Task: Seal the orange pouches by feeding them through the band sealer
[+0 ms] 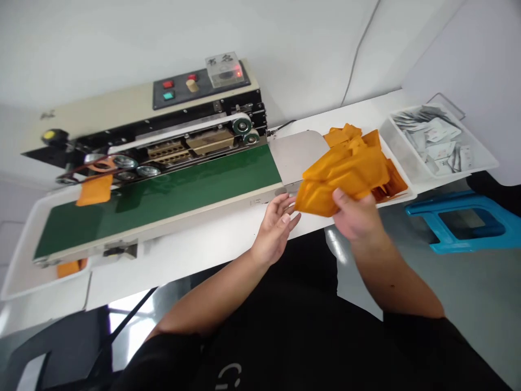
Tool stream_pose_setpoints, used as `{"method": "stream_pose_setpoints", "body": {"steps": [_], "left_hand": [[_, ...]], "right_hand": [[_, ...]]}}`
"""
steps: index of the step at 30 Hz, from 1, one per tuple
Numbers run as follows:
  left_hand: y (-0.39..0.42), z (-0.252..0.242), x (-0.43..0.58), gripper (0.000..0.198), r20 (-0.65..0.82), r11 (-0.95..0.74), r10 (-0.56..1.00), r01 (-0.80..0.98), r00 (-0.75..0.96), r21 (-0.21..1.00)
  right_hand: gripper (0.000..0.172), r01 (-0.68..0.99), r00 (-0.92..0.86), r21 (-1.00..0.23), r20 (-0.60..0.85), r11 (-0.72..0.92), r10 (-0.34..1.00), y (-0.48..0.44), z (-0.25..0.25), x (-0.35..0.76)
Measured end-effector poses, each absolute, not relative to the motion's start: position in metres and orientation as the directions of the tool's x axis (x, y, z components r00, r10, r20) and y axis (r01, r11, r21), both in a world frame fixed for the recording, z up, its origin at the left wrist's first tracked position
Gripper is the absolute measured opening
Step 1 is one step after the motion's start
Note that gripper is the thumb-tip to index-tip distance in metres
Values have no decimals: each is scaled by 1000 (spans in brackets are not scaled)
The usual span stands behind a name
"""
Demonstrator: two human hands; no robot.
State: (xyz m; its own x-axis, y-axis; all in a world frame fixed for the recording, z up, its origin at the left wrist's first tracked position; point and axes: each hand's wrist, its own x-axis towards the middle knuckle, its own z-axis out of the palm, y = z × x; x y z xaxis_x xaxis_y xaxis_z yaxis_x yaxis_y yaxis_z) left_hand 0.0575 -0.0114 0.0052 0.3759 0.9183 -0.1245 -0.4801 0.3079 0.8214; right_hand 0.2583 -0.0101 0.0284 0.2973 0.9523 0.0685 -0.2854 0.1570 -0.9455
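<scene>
A bunch of orange pouches (345,168) is gripped in my right hand (358,217), its thumb across the near side. Close to the bunch's left end is my left hand (277,228), palm turned inward and fingers apart, holding nothing; whether its fingertips touch the pouches I cannot tell. Behind the bunch, more orange pouches (391,182) lie in a white bin (412,191). To the left stands a band sealer (163,119) with a green conveyor belt (195,190). One orange pouch (95,190) hangs in the sealer's left end, over the belt.
A white bin (482,155) of silver-white sachets (437,138) stands at the right end of the table (228,236). Another white bin (24,260) sits under the belt's left end, with orange pouches inside. A blue stool (443,239) is at the right.
</scene>
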Motion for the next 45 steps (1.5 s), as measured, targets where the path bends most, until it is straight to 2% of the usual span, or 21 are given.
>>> {"method": "stream_pose_setpoints", "body": {"steps": [4, 6, 9, 13, 17, 21, 27, 32, 36, 38, 40, 41, 43, 45], "left_hand": [[-11, 1, 54, 64, -167, 316, 945, -647, 282, 694], [-10, -7, 47, 61, -208, 299, 954, -689, 215, 660], [-9, -16, 37, 57, -254, 268, 958, -723, 131, 637], [-11, -20, 27, 48, -259, 224, 964, -720, 63, 657], [-13, -19, 12, 47, -196, 153, 981, -608, -4, 779], [-12, -18, -10, 50, -156, 148, 988, -435, 18, 888], [-11, -11, -41, 51, -221, 235, 972, -268, 81, 934], [-16, -7, -51, 46, -194, 211, 975, -175, 107, 962], [-18, -11, -54, 38, -174, 180, 982, -77, 77, 981], [-17, -14, -57, 32, -72, 72, 997, 39, 9, 997], [-15, -16, -60, 29, 156, -139, 986, 242, -52, 960], [-14, -17, -62, 29, 302, -267, 952, 362, -42, 893], [-13, -18, -66, 26, 546, -500, 833, 544, 89, 674], [-11, -19, -68, 29, 643, -654, 717, 582, 270, 484]], "right_hand": [[53, -302, 140, -953, -9, 35, 990, -24, -6, 192], [54, -310, 70, -951, -40, -16, 997, -25, -18, 172], [63, -283, 91, -959, -45, -17, 995, -23, -28, 152], [63, -239, 128, -971, -37, -5, 991, -16, -36, 135], [61, -385, 127, -922, -99, -43, 987, -13, -38, 125], [58, -495, 20, -856, -182, -149, 983, -18, -37, 123], [54, -613, -118, -740, -259, -276, 959, -24, -44, 127], [50, -678, -208, -648, -283, -346, 936, -30, -53, 131], [52, -674, -261, -628, -289, -388, 921, -36, -55, 130], [51, -669, -244, -636, -301, -385, 922, -39, -54, 129], [51, -672, -215, -639, -316, -375, 924, -41, -52, 127], [51, -675, -207, -637, -321, -372, 924, -42, -51, 127], [51, -684, -205, -628, -322, -371, 924, -44, -47, 127], [51, -692, -218, -619, -313, -373, 924, -46, -45, 128]]}}
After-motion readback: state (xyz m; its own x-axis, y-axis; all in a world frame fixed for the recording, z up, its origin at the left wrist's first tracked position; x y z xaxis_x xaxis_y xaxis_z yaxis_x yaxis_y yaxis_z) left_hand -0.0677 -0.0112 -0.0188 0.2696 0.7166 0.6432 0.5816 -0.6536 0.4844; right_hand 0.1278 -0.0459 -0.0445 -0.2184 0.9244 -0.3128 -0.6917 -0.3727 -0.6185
